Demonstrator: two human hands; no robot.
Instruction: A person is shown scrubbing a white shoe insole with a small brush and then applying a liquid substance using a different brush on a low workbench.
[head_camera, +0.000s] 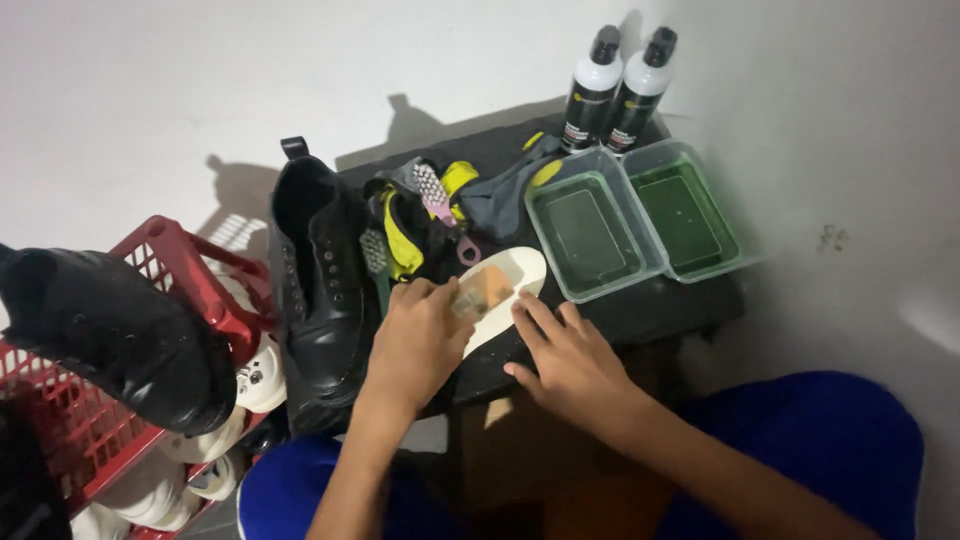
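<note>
A pale insole (500, 290) is laid flat on the black table (640, 310) and pinned by the spread, flat right hand (570, 365) so it is steadied, while a brush (478, 292) is gripped by the closed left hand (420, 340) and pressed onto it. A black boot (320, 290) stands just beside. Farther back, two tubs (640, 215) of liquid and two bottles (618, 90) are set near the work.

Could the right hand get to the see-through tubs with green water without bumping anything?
Probably yes. The right hand lies flat on the white insole, and the nearer clear tub sits just beyond it on the dark table, with nothing visible between them.
</note>
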